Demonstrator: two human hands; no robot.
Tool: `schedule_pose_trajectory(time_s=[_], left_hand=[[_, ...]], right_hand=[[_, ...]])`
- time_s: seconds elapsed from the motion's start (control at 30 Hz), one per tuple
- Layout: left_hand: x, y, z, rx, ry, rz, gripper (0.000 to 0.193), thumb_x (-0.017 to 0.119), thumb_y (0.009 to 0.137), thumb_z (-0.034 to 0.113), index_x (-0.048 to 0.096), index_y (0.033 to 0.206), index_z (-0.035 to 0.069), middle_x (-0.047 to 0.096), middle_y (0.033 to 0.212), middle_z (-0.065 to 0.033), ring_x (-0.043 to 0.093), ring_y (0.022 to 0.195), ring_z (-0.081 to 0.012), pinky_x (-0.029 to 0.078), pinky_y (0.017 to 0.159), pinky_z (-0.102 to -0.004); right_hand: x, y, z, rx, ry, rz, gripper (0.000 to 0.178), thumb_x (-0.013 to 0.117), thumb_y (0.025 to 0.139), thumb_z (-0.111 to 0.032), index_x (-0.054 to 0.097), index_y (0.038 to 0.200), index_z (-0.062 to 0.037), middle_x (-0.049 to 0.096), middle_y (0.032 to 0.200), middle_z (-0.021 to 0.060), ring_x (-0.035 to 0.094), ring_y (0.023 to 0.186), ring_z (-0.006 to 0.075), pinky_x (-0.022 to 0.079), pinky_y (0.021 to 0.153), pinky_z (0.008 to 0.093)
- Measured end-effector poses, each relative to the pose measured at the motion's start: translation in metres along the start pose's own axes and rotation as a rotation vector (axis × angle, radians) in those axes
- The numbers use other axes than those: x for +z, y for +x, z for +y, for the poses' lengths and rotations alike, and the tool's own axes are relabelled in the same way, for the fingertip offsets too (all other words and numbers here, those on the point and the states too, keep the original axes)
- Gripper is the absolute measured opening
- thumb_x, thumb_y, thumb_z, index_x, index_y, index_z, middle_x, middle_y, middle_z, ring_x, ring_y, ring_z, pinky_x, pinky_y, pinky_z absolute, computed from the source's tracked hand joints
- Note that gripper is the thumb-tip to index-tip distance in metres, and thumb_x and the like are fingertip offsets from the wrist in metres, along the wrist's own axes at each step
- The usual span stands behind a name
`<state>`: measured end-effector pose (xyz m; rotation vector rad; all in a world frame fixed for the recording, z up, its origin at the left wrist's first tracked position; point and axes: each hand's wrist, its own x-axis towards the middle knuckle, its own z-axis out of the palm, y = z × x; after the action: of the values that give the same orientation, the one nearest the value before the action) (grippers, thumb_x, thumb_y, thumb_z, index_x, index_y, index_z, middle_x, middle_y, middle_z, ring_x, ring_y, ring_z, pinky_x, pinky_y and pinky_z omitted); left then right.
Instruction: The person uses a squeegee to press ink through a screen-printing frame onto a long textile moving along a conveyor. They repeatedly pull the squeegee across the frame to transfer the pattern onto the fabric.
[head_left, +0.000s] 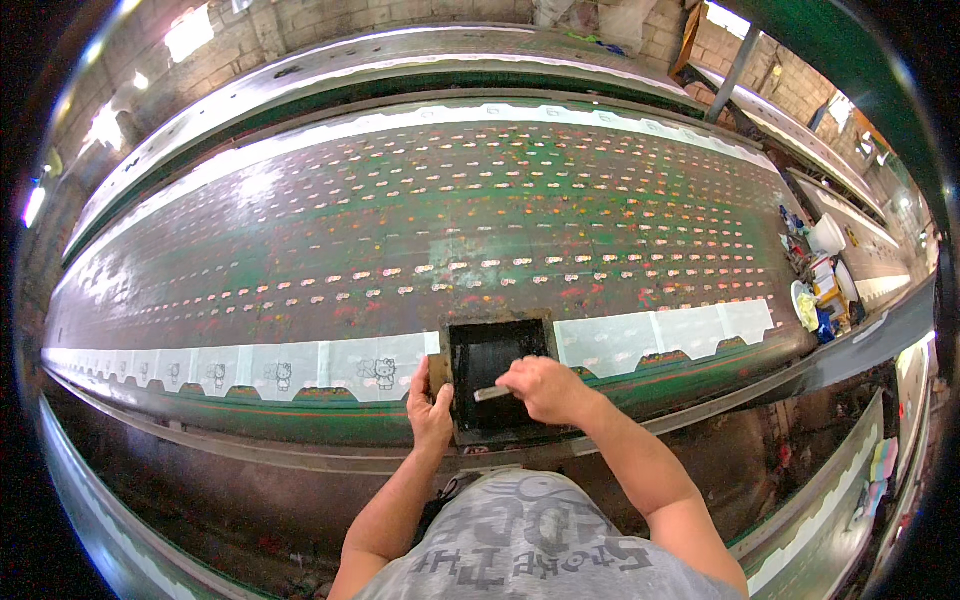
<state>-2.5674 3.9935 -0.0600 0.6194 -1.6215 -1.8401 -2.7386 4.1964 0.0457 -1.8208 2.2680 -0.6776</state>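
Note:
A small printing screen (549,336) with a dark, ink-covered inside lies on the near edge of a long green table. My left hand (430,408) is closed around its left side, thumb toward the inside. Over the dark mesh, my right hand (548,390) grips a squeegee (490,394) with a light, narrow edge pointing left; its lower part is hard to make out. White fabric pieces (330,362) lie in a row left of the screen, several bearing a dark cartoon cat outline. More white pieces (690,328), with no dark outline visible, continue to the right.
The table (400,225) carries rows of small coloured marks, with another white strip (380,118) along its far edge. Tubs, rags and bottles (825,280) crowd its right end. Parallel tables (330,55) stand beyond, and another (830,520) lies behind me at the right.

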Motion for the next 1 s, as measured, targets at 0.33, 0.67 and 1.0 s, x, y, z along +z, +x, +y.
schedule_pose_trajectory(time_s=[0.33, 0.67, 1.0], left_hand=[[-0.010, 0.011, 0.012, -0.079, 0.019, -0.067, 0.080, 0.077, 0.097, -0.007, 0.045, 0.170, -0.001, 0.064, 0.151, -0.0153, 0.065, 0.136, -0.0248, 0.052, 0.119, -0.0403], [-0.014, 0.010, 0.000, -0.088, -0.057, -0.085, 0.080, 0.076, 0.098, -0.007, 0.044, 0.171, -0.001, 0.061, 0.154, -0.0161, 0.063, 0.140, -0.0256, 0.050, 0.121, -0.0400], [-0.005, 0.002, 0.008, -0.008, 0.079, -0.066, 0.083, 0.079, 0.099, -0.002, 0.043, 0.174, 0.001, 0.063, 0.153, -0.0137, 0.064, 0.134, -0.0231, 0.052, 0.115, -0.0394]], right_hand=[[0.006, 0.053, 0.032, 0.134, -0.041, 0.141, 0.042, 0.064, 0.091, 0.004, 0.079, 0.128, -0.0078, 0.078, 0.116, 0.0136, 0.073, 0.111, 0.0380, 0.058, 0.100, 0.0492], [0.027, 0.000, -0.034, 0.108, -0.147, 0.139, 0.032, 0.066, 0.091, -0.003, 0.078, 0.119, -0.0101, 0.074, 0.111, 0.0102, 0.071, 0.106, 0.0337, 0.055, 0.095, 0.0479], [0.034, -0.045, -0.082, 0.177, -0.048, 0.108, 0.032, 0.075, 0.094, -0.012, 0.080, 0.126, -0.0080, 0.075, 0.129, 0.0106, 0.069, 0.120, 0.0347, 0.056, 0.105, 0.0489]])
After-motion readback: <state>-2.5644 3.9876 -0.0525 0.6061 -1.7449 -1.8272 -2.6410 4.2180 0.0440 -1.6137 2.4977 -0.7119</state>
